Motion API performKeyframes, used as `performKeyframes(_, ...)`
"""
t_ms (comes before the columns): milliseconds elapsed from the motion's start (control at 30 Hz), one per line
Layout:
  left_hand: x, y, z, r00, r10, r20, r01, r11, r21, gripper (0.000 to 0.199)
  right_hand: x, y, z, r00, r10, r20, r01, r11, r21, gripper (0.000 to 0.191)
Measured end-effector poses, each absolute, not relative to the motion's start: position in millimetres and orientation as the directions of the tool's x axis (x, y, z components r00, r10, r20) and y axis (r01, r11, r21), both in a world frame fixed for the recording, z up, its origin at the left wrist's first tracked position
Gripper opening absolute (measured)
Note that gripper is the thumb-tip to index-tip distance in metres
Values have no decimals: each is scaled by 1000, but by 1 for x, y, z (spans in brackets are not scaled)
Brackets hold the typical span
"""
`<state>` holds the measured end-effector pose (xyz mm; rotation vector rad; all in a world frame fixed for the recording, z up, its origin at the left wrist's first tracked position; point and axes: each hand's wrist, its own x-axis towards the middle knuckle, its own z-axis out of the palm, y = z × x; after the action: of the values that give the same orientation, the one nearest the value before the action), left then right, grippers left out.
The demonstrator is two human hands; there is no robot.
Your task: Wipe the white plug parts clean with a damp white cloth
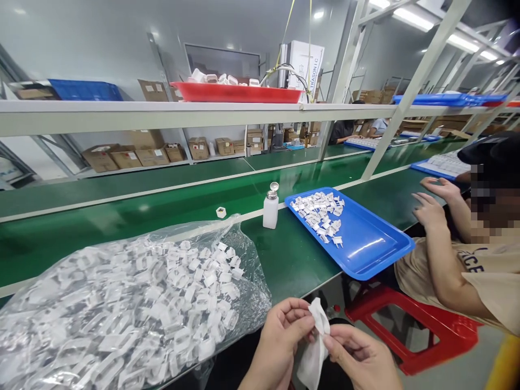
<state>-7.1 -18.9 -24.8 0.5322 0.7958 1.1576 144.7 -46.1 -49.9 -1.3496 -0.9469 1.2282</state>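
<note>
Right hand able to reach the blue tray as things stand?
Probably yes. The right hand pinches a white cloth, but only the green workbench lies between it and the blue tray; the plastic bag sits off to the left.

The clear plastic bag (122, 319) ran off the left and bottom edges — the fingers (294, 319) hid part of the white cloth (312, 363), and the small white parts (317, 216) on the blue tray (377, 254) showed no readable detail.

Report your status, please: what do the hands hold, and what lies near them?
Left hand, right hand pinching soft white cloth. Clear plastic bag of white parts beside left hand. Bright blue plastic tray ahead.
</note>
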Motion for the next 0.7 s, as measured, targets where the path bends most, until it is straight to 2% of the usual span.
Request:
performKeyframes(100, -13, -19, -27, 198, 921, -335, -628, 382, 678, 31, 152, -42, -60, 59, 960, -274, -286, -247, -926, 35)
performKeyframes(200, -20, -19, -29, 173, 912, -372, -641, 391, 660, 27, 156, -39, -67, 27, 925, -378, -494, -316, -810, 32)
performKeyframes(267, -24, -19, -28, 169, 908, -384, -641, 397, 657, 22, 157, -38, -70, 63, 925, -376, -540, -285, -792, 33)
performKeyframes(367, -29, -16, -27, 142, 893, -427, -648, 410, 642, 18, 160, -36, -69, 98, 948, -302, -506, -214, -836, 32)
performKeyframes(500, -29, -14, -43, 76, 878, -472, -639, 406, 653, 16, 165, -30, -52, 77, 969, -236, -349, -196, -916, 33)
performKeyframes(633, -16, -22, -70, -89, 873, -479, -613, 331, 717, 10, 173, -25, -33, 53, 994, -97, 63, -100, -993, 29)
performKeyframes(700, -6, -30, -79, -10, 870, -493, -655, 367, 660, 12, 176, -24, -25, 12, 1000, 16, 293, 12, -956, 25)
